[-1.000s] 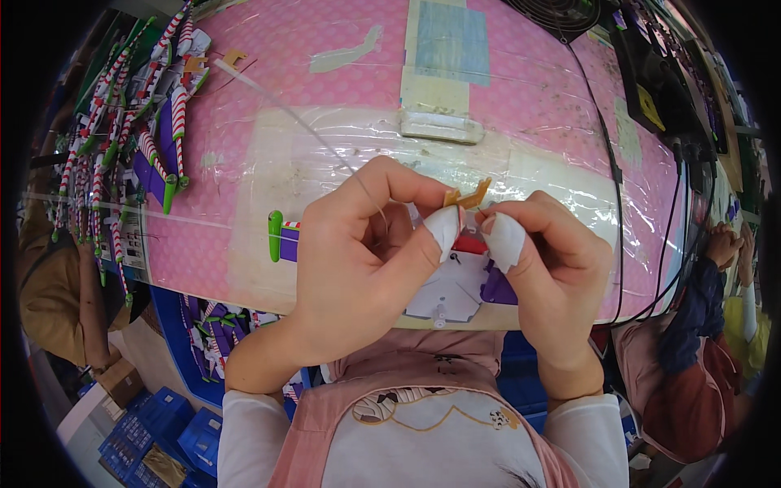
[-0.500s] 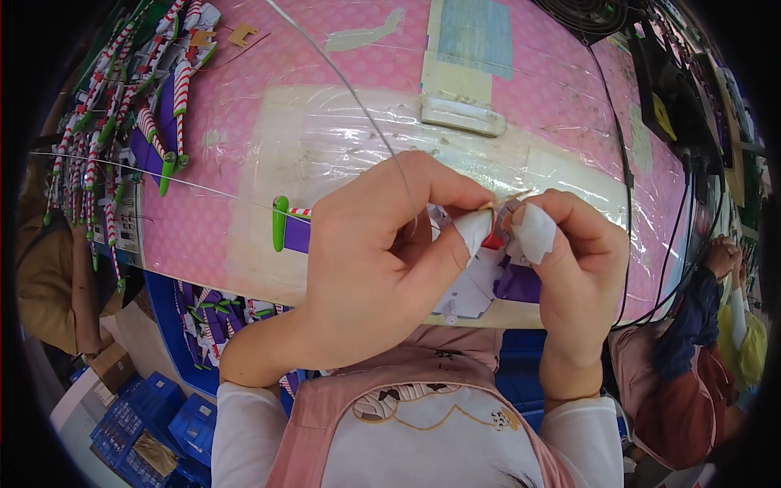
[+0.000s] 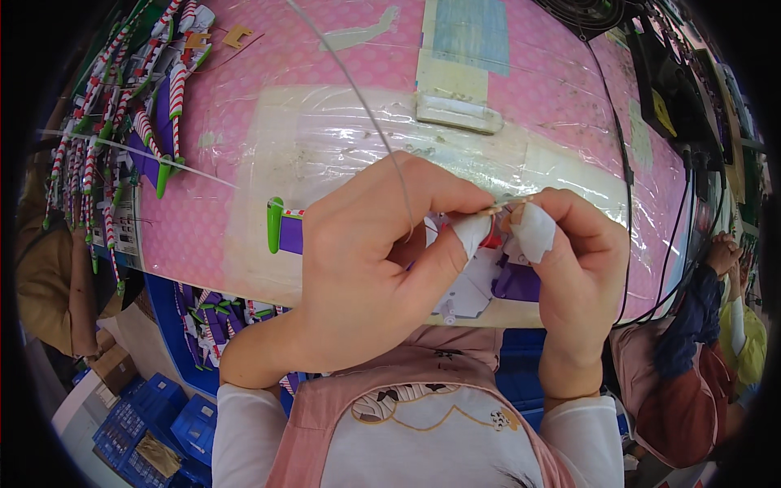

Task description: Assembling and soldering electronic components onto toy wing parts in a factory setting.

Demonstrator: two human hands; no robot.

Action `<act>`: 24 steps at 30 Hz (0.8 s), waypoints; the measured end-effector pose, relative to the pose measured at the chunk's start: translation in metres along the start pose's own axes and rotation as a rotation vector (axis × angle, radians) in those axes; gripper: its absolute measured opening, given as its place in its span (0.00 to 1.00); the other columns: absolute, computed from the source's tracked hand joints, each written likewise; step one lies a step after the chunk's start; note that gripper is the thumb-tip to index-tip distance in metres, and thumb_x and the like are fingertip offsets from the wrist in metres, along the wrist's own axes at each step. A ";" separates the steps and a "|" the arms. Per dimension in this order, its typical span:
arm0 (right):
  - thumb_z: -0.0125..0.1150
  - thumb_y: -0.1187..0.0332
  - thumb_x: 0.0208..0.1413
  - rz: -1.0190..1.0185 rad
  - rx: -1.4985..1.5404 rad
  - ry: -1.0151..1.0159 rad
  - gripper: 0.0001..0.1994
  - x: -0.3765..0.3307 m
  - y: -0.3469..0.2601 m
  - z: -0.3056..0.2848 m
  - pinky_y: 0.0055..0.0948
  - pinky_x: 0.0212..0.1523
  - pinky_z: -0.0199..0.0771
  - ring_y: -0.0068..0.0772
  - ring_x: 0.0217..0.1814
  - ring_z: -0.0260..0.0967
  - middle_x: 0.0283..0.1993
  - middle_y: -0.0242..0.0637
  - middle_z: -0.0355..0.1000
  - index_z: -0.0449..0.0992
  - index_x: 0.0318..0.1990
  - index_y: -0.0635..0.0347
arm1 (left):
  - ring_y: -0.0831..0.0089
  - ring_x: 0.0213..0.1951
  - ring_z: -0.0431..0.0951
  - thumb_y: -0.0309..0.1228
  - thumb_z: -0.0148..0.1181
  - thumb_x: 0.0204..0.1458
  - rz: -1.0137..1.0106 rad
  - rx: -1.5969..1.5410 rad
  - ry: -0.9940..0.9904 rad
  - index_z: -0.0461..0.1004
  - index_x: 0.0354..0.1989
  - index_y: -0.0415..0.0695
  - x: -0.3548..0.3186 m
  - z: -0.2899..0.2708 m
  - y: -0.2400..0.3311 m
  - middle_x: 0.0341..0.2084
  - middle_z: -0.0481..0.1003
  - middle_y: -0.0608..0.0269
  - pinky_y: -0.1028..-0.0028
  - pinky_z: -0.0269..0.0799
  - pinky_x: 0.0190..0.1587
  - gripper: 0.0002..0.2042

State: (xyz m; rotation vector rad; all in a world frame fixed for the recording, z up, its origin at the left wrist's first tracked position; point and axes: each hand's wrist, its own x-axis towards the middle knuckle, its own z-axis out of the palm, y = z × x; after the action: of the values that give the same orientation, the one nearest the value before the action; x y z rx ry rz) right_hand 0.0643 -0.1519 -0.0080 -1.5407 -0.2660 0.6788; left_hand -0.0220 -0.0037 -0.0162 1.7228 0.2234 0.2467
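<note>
Taped thumbs meet over a small pale piece near the counter's front edge

From where I stand, both hands are raised above the front edge of the pink-covered counter (image 3: pixel 199 236), a little right of its middle. The left hand (image 3: pixel 358 260) has thumb and forefinger pinched on a small pale piece (image 3: pixel 511 200), which appears nearly edge-on. The right hand (image 3: pixel 573 268) bends its thumb and forefinger in at the piece's other end; I cannot tell whether they grip it too. White tape (image 3: pixel 534 234) wraps both thumbs.

Right under the fingers, by the front edge, lies a white panel (image 3: pixel 460 291) with a purple part (image 3: pixel 517 283) at its right. A green-ended piece (image 3: pixel 275 225) shows to the left of the left hand; whether it joins the panel is hidden. A thin pale cord (image 3: pixel 362 102) runs from the left hand toward the far side.

Along the left edge there's a tangled heap of red-and-white striped parts (image 3: pixel 176 91), with a notched tan piece (image 3: pixel 237 36) beside it. A blue bin (image 3: pixel 185 346) of similar parts sits below the front-left corner. A black fan (image 3: pixel 590 12) stands toward the far-right corner, and past the right edge a co-worker's hands (image 3: pixel 722 254) are close together.
</note>
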 end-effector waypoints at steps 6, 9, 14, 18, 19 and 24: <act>0.57 0.73 0.52 0.006 0.013 -0.006 0.07 0.000 0.000 -0.001 0.13 0.23 0.59 0.12 0.23 0.59 0.22 0.28 0.68 0.73 0.32 0.72 | 0.82 0.31 0.70 0.13 0.52 0.45 0.041 0.014 0.008 0.70 0.38 0.33 0.001 0.001 -0.001 0.34 0.69 0.58 0.85 0.65 0.29 0.10; 0.56 0.73 0.52 0.025 0.033 0.000 0.07 0.000 -0.001 0.000 0.13 0.23 0.58 0.11 0.23 0.59 0.22 0.27 0.68 0.73 0.32 0.72 | 0.81 0.31 0.70 0.13 0.53 0.45 0.032 0.025 0.013 0.71 0.37 0.34 0.001 0.001 0.001 0.34 0.68 0.58 0.85 0.65 0.29 0.10; 0.56 0.74 0.52 0.018 0.017 -0.016 0.07 0.000 0.000 -0.002 0.12 0.22 0.57 0.11 0.23 0.58 0.22 0.27 0.68 0.73 0.32 0.72 | 0.80 0.32 0.70 0.13 0.53 0.44 0.046 0.045 0.015 0.71 0.36 0.34 0.002 -0.001 0.002 0.34 0.68 0.58 0.85 0.66 0.30 0.10; 0.56 0.74 0.52 0.027 0.023 -0.015 0.07 0.000 -0.001 -0.002 0.12 0.22 0.57 0.11 0.22 0.58 0.22 0.27 0.68 0.73 0.32 0.72 | 0.79 0.33 0.70 0.13 0.53 0.44 0.026 0.037 0.021 0.71 0.36 0.33 0.002 0.000 0.002 0.34 0.68 0.58 0.84 0.67 0.30 0.10; 0.56 0.74 0.52 0.024 0.022 -0.013 0.07 0.000 -0.001 -0.001 0.12 0.22 0.57 0.11 0.22 0.58 0.22 0.27 0.68 0.73 0.32 0.72 | 0.79 0.33 0.70 0.13 0.53 0.44 0.028 0.035 0.020 0.71 0.36 0.33 0.002 0.001 0.002 0.34 0.68 0.58 0.84 0.67 0.31 0.10; 0.56 0.74 0.51 -0.003 0.013 -0.021 0.07 0.001 0.002 -0.003 0.12 0.22 0.57 0.10 0.22 0.58 0.21 0.27 0.68 0.73 0.32 0.72 | 0.79 0.33 0.70 0.13 0.53 0.44 0.046 0.048 0.015 0.71 0.36 0.33 0.002 0.000 0.001 0.34 0.68 0.58 0.84 0.67 0.31 0.10</act>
State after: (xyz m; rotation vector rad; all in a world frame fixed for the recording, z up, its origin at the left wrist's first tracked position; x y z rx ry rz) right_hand 0.0665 -0.1535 -0.0100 -1.5210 -0.2789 0.6939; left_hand -0.0201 -0.0037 -0.0149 1.7753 0.2024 0.2905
